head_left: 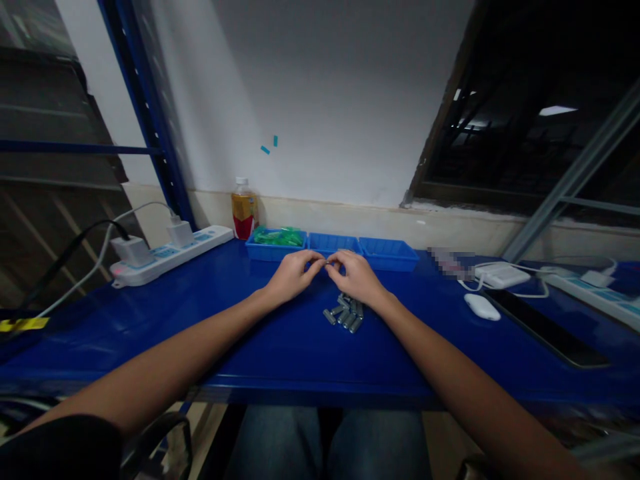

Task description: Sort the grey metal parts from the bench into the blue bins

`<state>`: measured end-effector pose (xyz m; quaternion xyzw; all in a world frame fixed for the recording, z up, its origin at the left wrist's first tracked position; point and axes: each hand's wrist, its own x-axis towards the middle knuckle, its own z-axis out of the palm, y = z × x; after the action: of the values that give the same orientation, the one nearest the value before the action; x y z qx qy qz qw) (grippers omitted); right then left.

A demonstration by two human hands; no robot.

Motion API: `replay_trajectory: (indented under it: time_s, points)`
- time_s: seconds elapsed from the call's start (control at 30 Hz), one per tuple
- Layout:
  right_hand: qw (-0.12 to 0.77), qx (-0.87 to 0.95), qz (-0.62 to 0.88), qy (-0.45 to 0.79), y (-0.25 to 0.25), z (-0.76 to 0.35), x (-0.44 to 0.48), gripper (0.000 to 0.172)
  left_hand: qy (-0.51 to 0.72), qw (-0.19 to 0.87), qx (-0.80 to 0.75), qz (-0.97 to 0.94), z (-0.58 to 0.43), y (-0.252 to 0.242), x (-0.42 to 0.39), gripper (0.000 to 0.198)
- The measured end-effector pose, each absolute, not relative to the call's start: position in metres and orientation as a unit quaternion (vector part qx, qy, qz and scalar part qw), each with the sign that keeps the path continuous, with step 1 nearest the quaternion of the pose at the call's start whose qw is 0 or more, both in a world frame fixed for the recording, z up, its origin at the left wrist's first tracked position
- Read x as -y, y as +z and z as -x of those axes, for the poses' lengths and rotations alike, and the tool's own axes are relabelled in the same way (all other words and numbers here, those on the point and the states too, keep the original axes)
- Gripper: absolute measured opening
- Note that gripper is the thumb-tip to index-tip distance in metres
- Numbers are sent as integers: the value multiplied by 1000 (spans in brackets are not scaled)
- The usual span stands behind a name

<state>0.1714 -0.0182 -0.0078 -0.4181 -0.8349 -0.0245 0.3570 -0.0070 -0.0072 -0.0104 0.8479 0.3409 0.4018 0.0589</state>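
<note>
My left hand (295, 275) and my right hand (354, 275) meet at the fingertips over the blue table, in front of the bins. Both are closed in a pinch, and whatever lies between their tips is too small and dark to name. Below my right hand lies a loose pile of several short silvery cylinders (345, 319), perhaps batteries; the hand covers the top of the pile. Behind my left hand stands a blue bin (270, 252) with green see-through plastic pieces (280, 237) in it. Two more blue bins, the middle one (333, 243) and the right one (389, 255), adjoin it.
A bottle (244, 210) stands behind the left bin. At left is a power strip (200, 241) with plugged-in chargers and cables. On the right lie a white case (482, 307), a dark phone (545, 328), a white adapter (501, 274) with cords, and another power strip (595, 298).
</note>
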Motion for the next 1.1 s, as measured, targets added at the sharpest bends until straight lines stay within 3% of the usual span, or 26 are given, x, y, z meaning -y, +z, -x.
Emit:
replay_trajectory:
  time_s: [0.27, 0.43, 0.63, 0.87, 1.1]
  points:
    - [361, 828, 427, -31, -7, -168, 19, 22, 409, 100, -323, -847, 8, -11, 11, 30]
    - [344, 840, 418, -29, -6, -168, 19, 29, 402, 90, -313, -856, 7, -11, 11, 17]
    - [394, 814, 424, -47, -8, -167, 20, 12, 407, 80, -345, -842, 6, -11, 11, 23]
    - [387, 834, 389, -59, -1, -169, 23, 13, 382, 100, -346, -851, 5, -9, 11, 31]
    - [421, 730, 526, -118, -1, -216, -6, 19, 259, 120, -232, -930, 2, -12, 19, 24]
